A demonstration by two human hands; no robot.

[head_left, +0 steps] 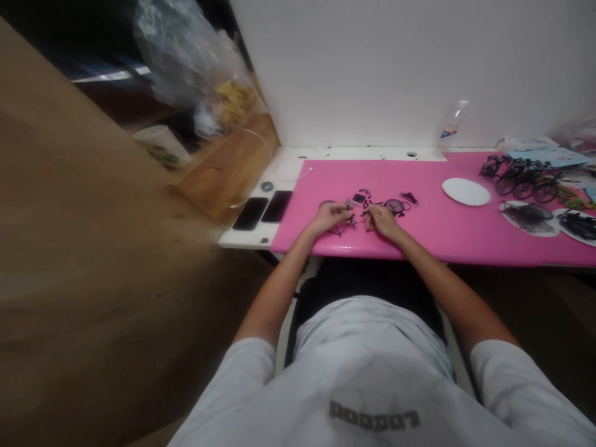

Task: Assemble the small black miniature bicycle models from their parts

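Observation:
Over the pink mat [372,242], near its front edge, my left hand [328,217] is closed on a small dark frame-like part [342,228] with thin bars. Just to its right, my right hand [382,221] pinches a tiny piece too small to make out. The fingertips of both hands point toward each other, a little apart. Behind them lie a dark square piece [359,198] and several small black bits. A black wheel [393,207] rests right of my right hand, with another dark part [409,197] beyond it.
Two dark phones [250,214] lie at the table's left end. Toward the right are a white plate [466,192], several small black bicycles [521,179] and plates of black parts [529,218]. A clear bottle [451,129] stands by the white wall.

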